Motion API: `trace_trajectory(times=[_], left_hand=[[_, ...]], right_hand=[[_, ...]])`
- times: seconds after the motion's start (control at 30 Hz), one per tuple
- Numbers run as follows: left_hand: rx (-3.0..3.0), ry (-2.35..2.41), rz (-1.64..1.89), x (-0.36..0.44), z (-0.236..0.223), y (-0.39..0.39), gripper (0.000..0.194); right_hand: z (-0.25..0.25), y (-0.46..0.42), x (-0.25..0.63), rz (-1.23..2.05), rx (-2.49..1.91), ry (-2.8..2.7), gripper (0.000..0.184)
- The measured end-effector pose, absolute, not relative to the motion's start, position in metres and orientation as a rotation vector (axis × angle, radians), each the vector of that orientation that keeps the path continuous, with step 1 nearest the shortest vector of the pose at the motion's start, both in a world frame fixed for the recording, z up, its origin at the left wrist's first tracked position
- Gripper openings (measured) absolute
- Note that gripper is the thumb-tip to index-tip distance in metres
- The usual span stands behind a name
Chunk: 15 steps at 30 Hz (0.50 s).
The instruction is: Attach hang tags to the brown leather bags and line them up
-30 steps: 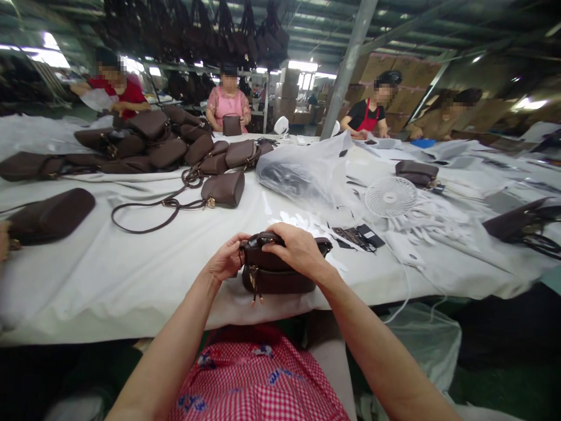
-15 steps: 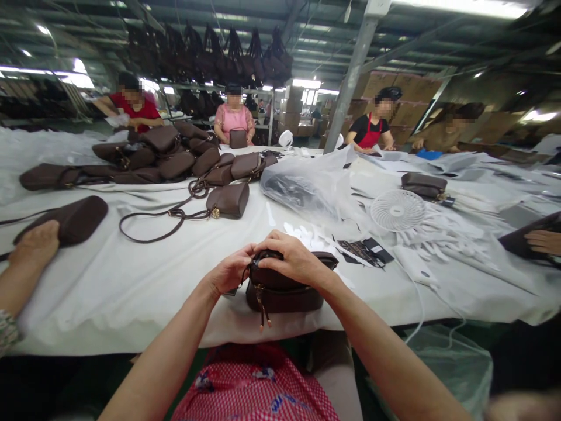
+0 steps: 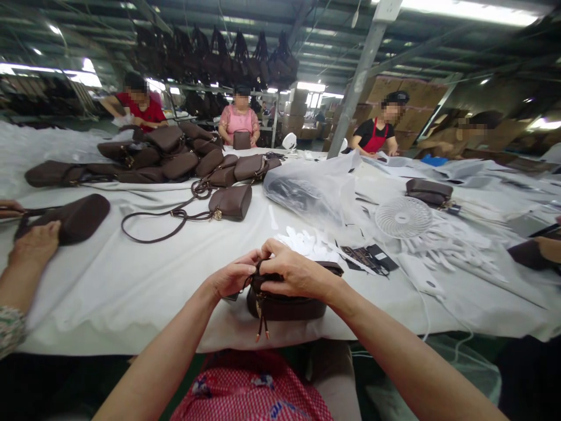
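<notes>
A dark brown handbag [image 3: 289, 309] lies on the white-covered table right in front of me, with tasselled cords [image 3: 262, 327] hanging from its left end. My left hand [image 3: 234, 275] pinches at the upper left corner of the bag, fingers closed. Reaching over the top, my right hand [image 3: 298, 270] has its fingers curled round the same corner, close against the left fingertips. What lies exactly between the fingers is hidden. Part of a black tag [image 3: 232, 296] shows beneath my left hand.
Brown handbags [image 3: 175, 155] are heaped at the back left; one bag [image 3: 231, 203] lies nearer with its strap looped. Ahead are a plastic bag [image 3: 307, 187], white strips [image 3: 307, 242], black tags [image 3: 370, 257] and a white fan [image 3: 403, 217]. A co-worker's hand [image 3: 37, 248] holds another bag at left.
My right hand's fingers have curled more tightly at the bag's upper left corner. At left, a co-worker's second hand has come into view. The whole view has shifted slightly.
</notes>
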<state>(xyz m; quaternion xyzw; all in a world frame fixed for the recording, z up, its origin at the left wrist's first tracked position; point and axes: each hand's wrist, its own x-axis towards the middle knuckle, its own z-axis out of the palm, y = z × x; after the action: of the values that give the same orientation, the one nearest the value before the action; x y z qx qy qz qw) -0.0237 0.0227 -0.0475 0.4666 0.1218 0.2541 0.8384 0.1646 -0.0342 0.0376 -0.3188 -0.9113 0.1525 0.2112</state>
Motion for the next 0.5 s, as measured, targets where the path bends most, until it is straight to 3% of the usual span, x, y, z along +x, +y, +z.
trace_trajectory(times=[0.23,0.4,0.5], left_hand=[[1.121,0.315,0.558,-0.021,-0.029,0.016,0.038],[1.161,0.319,0.565,-0.023,-0.027,0.014,0.041],[1.165,0.272,0.521,-0.024,-0.025,0.015,0.042]], right_hand=[[0.031,-0.036,0.165,0.470,-0.871,-2.474,0.013],[0.032,-0.044,0.163,0.297,-1.111,-2.530,0.022],[0.039,-0.040,0.163,0.370,-1.161,-2.614,0.028]])
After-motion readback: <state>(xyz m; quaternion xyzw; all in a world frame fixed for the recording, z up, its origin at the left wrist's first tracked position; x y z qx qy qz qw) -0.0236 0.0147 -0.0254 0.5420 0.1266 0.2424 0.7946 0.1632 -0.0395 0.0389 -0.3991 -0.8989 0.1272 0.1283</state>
